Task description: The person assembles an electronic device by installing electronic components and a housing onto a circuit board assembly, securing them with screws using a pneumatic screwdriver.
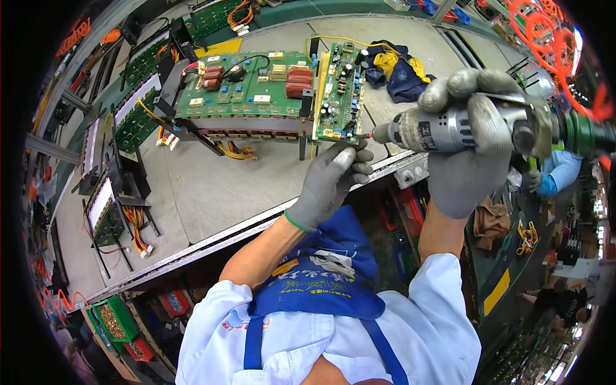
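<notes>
The right hand, in a grey knit work glove, is wrapped firmly round a silver, barrel-shaped metal power driver, whose tip points to 9 o'clock, close by the lower right corner of a narrow green circuit board. The left hand, gloved in the same grey, lies at 7 o'clock from that tip, fingers curled at the board's near edge; whether it pinches anything I cannot tell. Good work here likely means bracing that edge with fingertips clear of the tip, lining the driver up squarely and pressing lightly, since a slip could scrape the board's crowded face. From the narrow board, a wide green circuit board with dark red blocks sits at 9 o'clock and a crumpled navy-and-yellow cloth at 2 o'clock, on the pale grey tabletop.
</notes>
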Tool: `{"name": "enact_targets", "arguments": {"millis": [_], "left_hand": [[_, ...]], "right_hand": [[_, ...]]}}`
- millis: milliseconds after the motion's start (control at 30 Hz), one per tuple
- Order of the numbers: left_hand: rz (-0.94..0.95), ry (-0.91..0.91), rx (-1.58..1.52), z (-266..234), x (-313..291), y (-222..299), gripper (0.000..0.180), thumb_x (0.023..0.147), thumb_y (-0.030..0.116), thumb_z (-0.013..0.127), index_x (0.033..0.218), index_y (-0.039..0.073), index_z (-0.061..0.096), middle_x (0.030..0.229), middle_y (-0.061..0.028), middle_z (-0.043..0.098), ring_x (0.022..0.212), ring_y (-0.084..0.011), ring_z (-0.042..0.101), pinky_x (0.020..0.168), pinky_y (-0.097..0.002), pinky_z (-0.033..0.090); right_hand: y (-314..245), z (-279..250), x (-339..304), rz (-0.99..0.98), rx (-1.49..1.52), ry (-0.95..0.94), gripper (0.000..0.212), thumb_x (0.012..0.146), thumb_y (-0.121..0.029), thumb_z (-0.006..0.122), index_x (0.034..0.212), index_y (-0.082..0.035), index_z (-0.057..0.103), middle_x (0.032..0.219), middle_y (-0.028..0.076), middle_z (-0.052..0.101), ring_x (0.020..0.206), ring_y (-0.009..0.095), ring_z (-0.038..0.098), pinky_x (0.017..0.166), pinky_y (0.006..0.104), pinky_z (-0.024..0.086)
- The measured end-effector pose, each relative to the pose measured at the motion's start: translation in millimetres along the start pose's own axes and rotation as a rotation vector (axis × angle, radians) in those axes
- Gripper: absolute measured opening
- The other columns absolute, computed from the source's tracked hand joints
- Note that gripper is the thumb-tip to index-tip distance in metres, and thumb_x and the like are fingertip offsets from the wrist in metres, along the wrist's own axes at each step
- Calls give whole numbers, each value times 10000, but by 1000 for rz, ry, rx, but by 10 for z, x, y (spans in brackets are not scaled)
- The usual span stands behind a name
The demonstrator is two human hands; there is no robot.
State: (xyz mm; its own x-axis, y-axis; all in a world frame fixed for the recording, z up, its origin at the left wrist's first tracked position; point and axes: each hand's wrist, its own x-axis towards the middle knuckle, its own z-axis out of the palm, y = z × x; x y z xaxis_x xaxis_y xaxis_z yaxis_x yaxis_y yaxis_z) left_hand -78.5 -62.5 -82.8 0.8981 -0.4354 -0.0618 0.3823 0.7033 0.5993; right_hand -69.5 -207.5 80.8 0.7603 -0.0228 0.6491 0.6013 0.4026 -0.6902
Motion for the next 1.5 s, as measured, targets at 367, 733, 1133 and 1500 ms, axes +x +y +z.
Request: {"name": "enact_targets", "arguments": {"millis": [367,733,1133,1500], "left_hand": [[21,49,48,-14,-2,49,356,1028,246,535,1267,-16,510,1108,-104,625,918,-156,614,795,-298,526],[48,53,123,-52,13,69,359,1026,257,547,1227,-41,552,1102,-117,653,912,-164,634,810,-298,520],[157,109,449,-29,33,130,362,1012,260,571,1121,-80,634,1010,-135,701,854,-170,663,779,-314,549],[267,132,625,-97,84,49,364,983,251,616,1083,-96,659,972,-142,711,845,-173,678,786,-309,561]], "right_hand": [[145,132,-18,103,-148,60,278,920,-56,495,1194,-15,520,1015,122,604,862,240,627,733,397,563],[88,297,33,141,-285,126,275,886,-21,500,1157,-24,540,1002,139,608,812,246,631,694,397,573],[73,374,8,236,-270,41,298,849,-39,563,1146,-43,548,988,144,605,823,241,634,634,381,566],[234,269,68,51,-296,-31,290,868,-31,546,1156,-5,550,921,148,603,778,232,629,624,381,587]]}}
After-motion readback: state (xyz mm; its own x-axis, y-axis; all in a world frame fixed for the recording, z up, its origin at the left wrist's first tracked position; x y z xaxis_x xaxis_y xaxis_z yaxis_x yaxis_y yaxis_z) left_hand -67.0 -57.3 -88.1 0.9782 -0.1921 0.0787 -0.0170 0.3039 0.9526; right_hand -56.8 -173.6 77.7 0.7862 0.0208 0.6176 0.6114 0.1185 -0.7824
